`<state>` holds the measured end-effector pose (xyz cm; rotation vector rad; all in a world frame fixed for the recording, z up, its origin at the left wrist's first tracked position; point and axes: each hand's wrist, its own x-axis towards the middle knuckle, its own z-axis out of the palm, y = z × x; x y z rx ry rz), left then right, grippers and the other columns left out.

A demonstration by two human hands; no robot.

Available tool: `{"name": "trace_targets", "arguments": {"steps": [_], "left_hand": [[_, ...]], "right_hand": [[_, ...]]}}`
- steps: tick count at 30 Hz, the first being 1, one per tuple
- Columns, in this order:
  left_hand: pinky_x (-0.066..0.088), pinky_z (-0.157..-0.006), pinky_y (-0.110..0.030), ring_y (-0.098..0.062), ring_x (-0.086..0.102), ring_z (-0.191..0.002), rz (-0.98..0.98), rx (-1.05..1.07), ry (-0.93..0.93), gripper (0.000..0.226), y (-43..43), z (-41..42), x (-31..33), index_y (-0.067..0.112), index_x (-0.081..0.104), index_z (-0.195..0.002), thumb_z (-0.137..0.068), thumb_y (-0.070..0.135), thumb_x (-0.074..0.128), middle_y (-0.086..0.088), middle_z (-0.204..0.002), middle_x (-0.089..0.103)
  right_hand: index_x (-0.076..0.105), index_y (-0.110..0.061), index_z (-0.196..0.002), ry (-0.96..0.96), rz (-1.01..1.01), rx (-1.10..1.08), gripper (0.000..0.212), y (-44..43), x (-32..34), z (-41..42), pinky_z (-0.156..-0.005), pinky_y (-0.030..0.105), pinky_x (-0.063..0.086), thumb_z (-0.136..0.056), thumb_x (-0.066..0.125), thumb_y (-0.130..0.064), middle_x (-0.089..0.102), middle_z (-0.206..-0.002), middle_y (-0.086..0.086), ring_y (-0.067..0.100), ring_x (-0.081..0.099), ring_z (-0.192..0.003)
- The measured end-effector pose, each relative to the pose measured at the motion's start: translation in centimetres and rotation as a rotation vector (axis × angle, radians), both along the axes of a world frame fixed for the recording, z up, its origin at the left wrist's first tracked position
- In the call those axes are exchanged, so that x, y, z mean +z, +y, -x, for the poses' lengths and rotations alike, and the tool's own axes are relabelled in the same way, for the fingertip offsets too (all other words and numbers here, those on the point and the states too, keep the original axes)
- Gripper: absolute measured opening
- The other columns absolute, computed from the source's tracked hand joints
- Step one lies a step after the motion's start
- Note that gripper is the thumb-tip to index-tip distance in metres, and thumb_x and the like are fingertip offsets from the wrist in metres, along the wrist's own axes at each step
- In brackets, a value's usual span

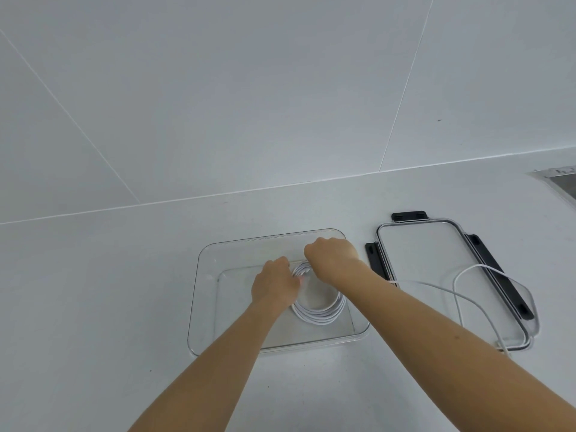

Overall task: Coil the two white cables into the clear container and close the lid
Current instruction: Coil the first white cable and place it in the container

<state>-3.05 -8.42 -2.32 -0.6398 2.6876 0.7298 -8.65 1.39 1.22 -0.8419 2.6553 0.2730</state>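
Observation:
A clear rectangular container [205, 307] sits on the white counter in front of me. Inside it lies a coiled white cable [321, 316], wound in several loops. My left hand [274, 285] is closed on the coil's left side. Over the coil's far edge, my right hand [332, 257] pinches the cable with closed fingers. To the right lies the clear lid [420, 269] with black latches, flat on the counter. A second white cable [467, 304] trails loosely over that lid, and its connector end [501, 349] rests at the lid's near corner.
A white tiled wall [249, 88] rises just behind the counter. A metal sink edge [561, 182] shows at the far right. Bare counter [93, 307] stretches to the left of the container.

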Motion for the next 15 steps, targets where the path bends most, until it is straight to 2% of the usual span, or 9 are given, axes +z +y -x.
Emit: {"name": "trace_targets", "arguments": {"steps": [2,4,5,7,9,12,15], "left_hand": [[0.050,-0.079,-0.033,-0.030,0.066,-0.086,-0.040,0.020,-0.089,0.035,-0.45,-0.29,0.25,0.011,0.049,-0.111,-0.086,0.034,0.057,-0.010,-0.099,0.066],[0.059,-0.069,-0.036,-0.030,0.068,-0.064,-0.184,0.068,-0.162,0.027,-0.66,-0.52,0.45,0.012,0.042,-0.100,-0.085,0.025,0.060,-0.010,-0.075,0.066],[0.060,-0.067,-0.039,-0.033,0.069,-0.064,-0.255,0.094,-0.189,0.026,-0.71,-0.56,0.48,0.012,0.039,-0.096,-0.085,0.018,0.062,-0.012,-0.071,0.066],[0.059,-0.070,-0.047,-0.038,0.071,-0.074,-0.361,0.125,-0.205,0.020,-0.69,-0.63,0.44,0.007,0.042,-0.091,-0.085,0.005,0.061,-0.018,-0.069,0.065],[0.058,-0.073,-0.050,-0.041,0.070,-0.076,-0.442,0.159,-0.191,0.016,-0.66,-0.70,0.41,0.000,0.047,-0.095,-0.085,-0.002,0.059,-0.021,-0.070,0.064],[0.058,-0.072,-0.049,-0.039,0.066,-0.067,-0.504,0.182,-0.172,0.022,-0.70,-0.83,0.26,-0.005,0.048,-0.105,-0.085,-0.005,0.057,-0.025,-0.075,0.063],[0.058,-0.069,-0.044,-0.030,0.063,-0.057,-0.524,0.185,-0.168,0.017,-0.85,-1.00,0.49,-0.003,0.050,-0.100,-0.086,-0.002,0.058,-0.023,-0.072,0.062]], "right_hand": [[0.054,-0.005,-0.107,0.013,0.004,0.010,0.028,0.01,-0.07,0.00,-0.065,0.032,0.041,-0.082,0.047,0.007,0.056,-0.108,0.011,0.031,0.058,-0.097],[0.054,-0.005,-0.104,0.025,0.007,0.016,0.028,-0.02,-0.14,-0.01,-0.064,0.032,0.040,-0.081,0.048,0.008,0.057,-0.106,0.010,0.030,0.059,-0.095],[0.055,-0.006,-0.104,0.030,0.007,0.018,0.028,-0.03,-0.19,0.02,-0.063,0.031,0.040,-0.081,0.048,0.008,0.058,-0.105,0.010,0.030,0.060,-0.094],[0.055,-0.006,-0.103,0.036,0.007,0.021,0.028,-0.09,-0.23,0.05,-0.063,0.031,0.040,-0.080,0.049,0.009,0.058,-0.104,0.009,0.029,0.060,-0.092],[0.055,-0.006,-0.103,0.037,0.016,0.016,0.029,-0.11,-0.31,0.13,-0.062,0.031,0.040,-0.080,0.049,0.009,0.058,-0.103,0.009,0.030,0.060,-0.092],[0.056,-0.006,-0.102,0.044,0.024,0.018,0.028,-0.07,-0.35,0.14,-0.062,0.031,0.040,-0.079,0.048,0.010,0.059,-0.103,0.009,0.030,0.060,-0.091],[0.055,-0.006,-0.103,0.048,0.021,0.022,0.028,-0.03,-0.28,0.11,-0.062,0.031,0.040,-0.081,0.048,0.009,0.058,-0.105,0.010,0.030,0.060,-0.093]]}}
